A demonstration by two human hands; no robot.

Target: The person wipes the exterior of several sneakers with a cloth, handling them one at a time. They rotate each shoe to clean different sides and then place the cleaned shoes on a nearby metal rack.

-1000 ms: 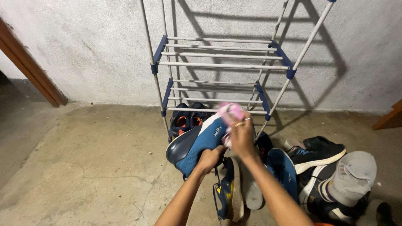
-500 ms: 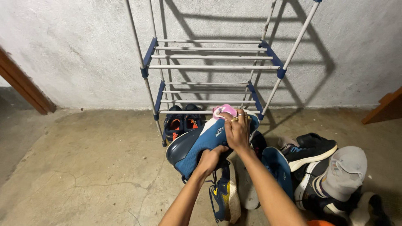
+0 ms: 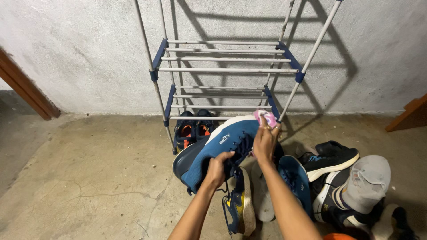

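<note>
My left hand [image 3: 218, 169] grips a blue sneaker [image 3: 222, 144] with a white sole by its heel end, holding it up above the floor. My right hand [image 3: 265, 142] rests on the sneaker's toe end and holds a small pink cloth [image 3: 266, 117] against it. Both hands are in front of a metal shoe rack [image 3: 222, 69] with blue joints that stands against the wall. Its upper shelves hold nothing. A dark pair of shoes with orange insides [image 3: 193, 129] sits at the rack's foot.
A heap of shoes lies on the concrete floor below my arms: a blue and yellow sneaker [image 3: 238, 204], a black sneaker with a white sole [image 3: 331, 155], a grey cap [image 3: 367, 182]. Wooden boards lean at the left [image 3: 26, 89] and right [image 3: 407, 113].
The view has shifted slightly, so the rack sits higher in frame. My right hand with the pink cloth has moved a little along the sneaker's toe. My left hand keeps its grip.
</note>
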